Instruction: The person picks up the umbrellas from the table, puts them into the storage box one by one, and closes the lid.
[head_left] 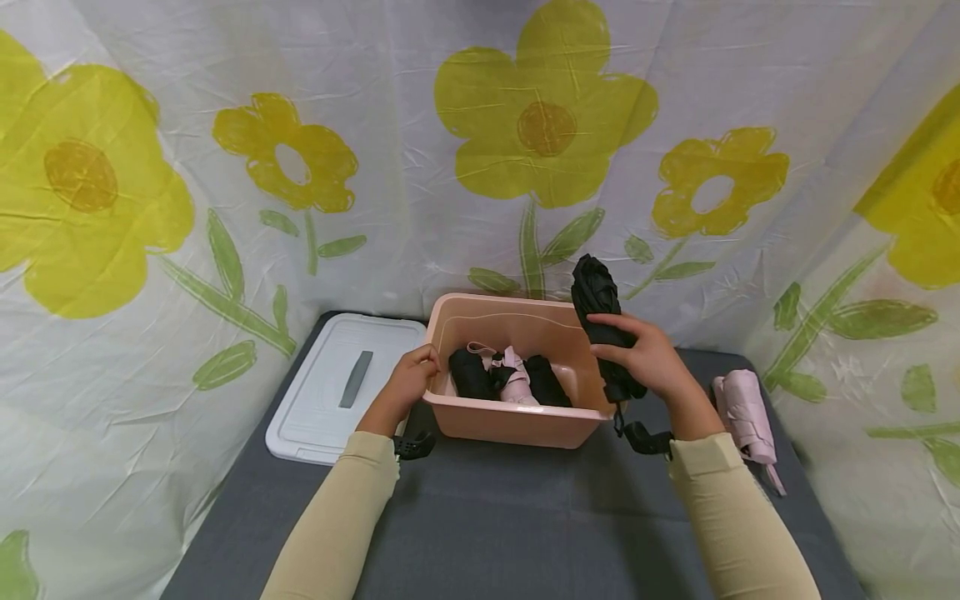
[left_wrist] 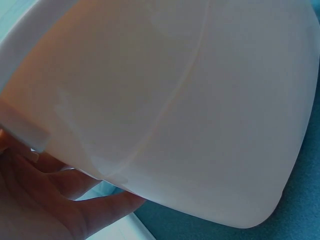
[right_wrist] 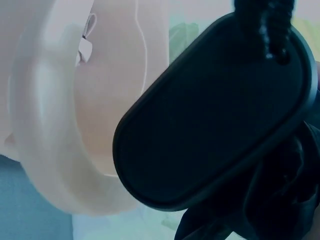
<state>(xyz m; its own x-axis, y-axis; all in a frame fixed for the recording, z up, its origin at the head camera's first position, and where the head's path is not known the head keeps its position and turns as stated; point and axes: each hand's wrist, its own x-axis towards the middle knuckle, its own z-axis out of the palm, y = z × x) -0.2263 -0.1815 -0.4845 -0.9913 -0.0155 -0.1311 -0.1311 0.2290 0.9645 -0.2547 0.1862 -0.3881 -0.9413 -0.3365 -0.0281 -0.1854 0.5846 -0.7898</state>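
Note:
In the head view my right hand point(head_left: 651, 357) grips a black folded umbrella point(head_left: 595, 292) upright and slightly tilted over the right end of a pink plastic storage box point(head_left: 517, 425). The umbrella's flat handle end point(right_wrist: 215, 110) and its cord fill much of the right wrist view. At the box's left end, my left hand point(head_left: 407, 382) holds the rim; in the left wrist view the fingers point(left_wrist: 110, 210) reach against the box's wall. Inside the box lie a black umbrella point(head_left: 471, 375), a pink one point(head_left: 516, 382) and another black one point(head_left: 547, 383), side by side.
A white lid point(head_left: 307, 400) with a grey handle lies left of the box. On the right side of the dark table point(head_left: 525, 525) lies a folded pink umbrella point(head_left: 748, 417). A flower-printed curtain point(head_left: 405, 167) stands right behind the box.

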